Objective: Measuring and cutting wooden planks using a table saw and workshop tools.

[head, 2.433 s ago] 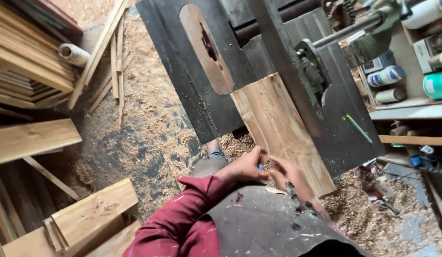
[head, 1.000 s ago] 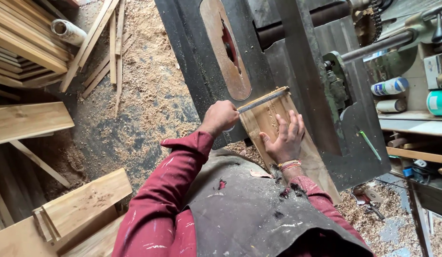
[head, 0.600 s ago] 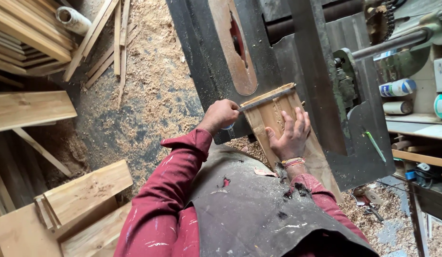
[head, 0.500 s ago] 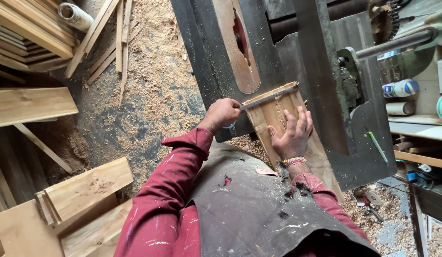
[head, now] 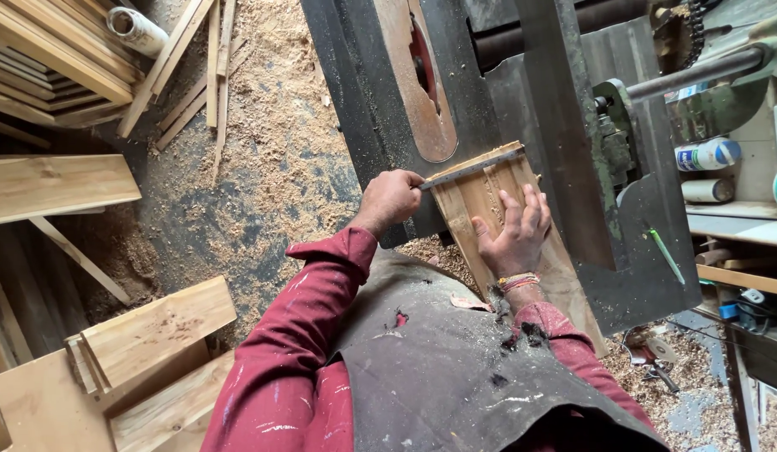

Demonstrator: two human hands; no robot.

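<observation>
A wooden plank lies on the dark metal top of a table saw. My right hand rests flat on the plank with fingers spread, pressing it down. My left hand is closed on the near end of a thin metal ruler, which lies across the plank's far end. The saw blade shows in its slot within the brown insert plate just beyond the plank. A grey fence bar runs along the plank's right side.
Sawdust covers the floor. Cut boards lie at the left and lower left, with thin strips at the top. A shelf at the right carries spray cans. A green pen lies on the saw top.
My hands moved from my waist out to the plank. The left hand brought the ruler across the plank's far end and the right hand settled flat on the wood.
</observation>
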